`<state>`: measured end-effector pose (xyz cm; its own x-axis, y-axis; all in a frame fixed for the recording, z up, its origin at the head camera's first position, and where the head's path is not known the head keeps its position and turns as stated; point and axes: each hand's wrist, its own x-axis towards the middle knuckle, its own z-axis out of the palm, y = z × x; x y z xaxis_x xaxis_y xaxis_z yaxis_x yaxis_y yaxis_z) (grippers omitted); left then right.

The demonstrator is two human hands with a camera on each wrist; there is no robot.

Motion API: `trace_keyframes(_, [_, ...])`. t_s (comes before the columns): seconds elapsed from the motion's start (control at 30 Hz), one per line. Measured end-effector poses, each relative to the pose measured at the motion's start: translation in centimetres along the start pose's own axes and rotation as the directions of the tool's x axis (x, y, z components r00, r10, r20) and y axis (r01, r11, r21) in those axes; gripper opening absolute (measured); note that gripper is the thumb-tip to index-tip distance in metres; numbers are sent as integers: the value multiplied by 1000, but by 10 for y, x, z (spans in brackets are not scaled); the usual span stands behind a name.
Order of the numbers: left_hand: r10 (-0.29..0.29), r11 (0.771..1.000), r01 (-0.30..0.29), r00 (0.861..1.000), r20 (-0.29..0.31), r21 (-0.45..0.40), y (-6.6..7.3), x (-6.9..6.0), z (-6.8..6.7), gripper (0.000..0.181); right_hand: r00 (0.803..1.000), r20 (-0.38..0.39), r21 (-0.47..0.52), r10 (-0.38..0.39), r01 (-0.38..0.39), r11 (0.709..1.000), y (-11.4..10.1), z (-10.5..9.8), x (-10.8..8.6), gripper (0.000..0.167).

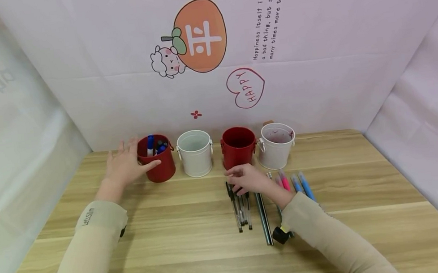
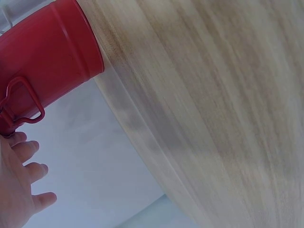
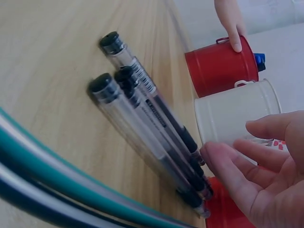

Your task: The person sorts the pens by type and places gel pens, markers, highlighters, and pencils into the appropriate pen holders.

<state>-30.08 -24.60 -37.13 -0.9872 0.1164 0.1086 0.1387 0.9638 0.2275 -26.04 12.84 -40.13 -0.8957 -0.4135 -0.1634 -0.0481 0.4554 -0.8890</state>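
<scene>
My left hand (image 1: pixel 122 165) rests against the red bucket (image 1: pixel 162 170) at the far left, thumb across its front and the other fingers spread. Inside that bucket stand blue-capped markers (image 1: pixel 150 143). My right hand (image 1: pixel 246 178) hovers over several clear pens with black caps (image 3: pixel 142 114) lying on the table, thumb and fingers apart, with nothing between them. Just behind this hand is a second red bucket (image 1: pixel 239 154). The left wrist view shows the first bucket's wire handle (image 2: pixel 23 102) beside my fingertips.
A white bucket (image 1: pixel 196 159) stands between the red ones, and another white bucket (image 1: pixel 275 155) is at the right end. Right of the pens lie dark striped pencils (image 1: pixel 264 221), pink markers (image 1: pixel 285 181) and blue markers (image 1: pixel 306 185). A white cloth wall (image 1: pixel 138 105) rises behind the buckets.
</scene>
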Motion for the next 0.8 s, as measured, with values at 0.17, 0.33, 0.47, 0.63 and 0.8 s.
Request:
trace_keyframes(0.17, [4, 1000, -4, 1000, 4, 1, 0, 1, 1, 119, 999, 6, 28, 33, -34, 999, 2, 1, 2, 38])
trace_keyframes(0.33, [4, 1000, -4, 1000, 0, -2, -1, 1, -1, 118, 999, -2, 22, 34, -34, 999, 1, 1, 5, 39])
trace_keyframes(0.47, [5, 1000, -5, 1000, -1, -2, -1, 2, -2, 118, 999, -8, -57, 35, -35, 998, -3, 3, 8, 38])
trace_keyframes(0.63, [10, 1000, -10, 1000, 2, 6, -1, 1, -2, 119, 999, 4, -123, 36, -35, 992, -10, 11, 9, 37])
trace_keyframes(0.8, [9, 1000, -9, 1000, 6, 5, -2, 0, 0, 119, 999, 14, -129, 33, -31, 991, -13, 18, 13, 37])
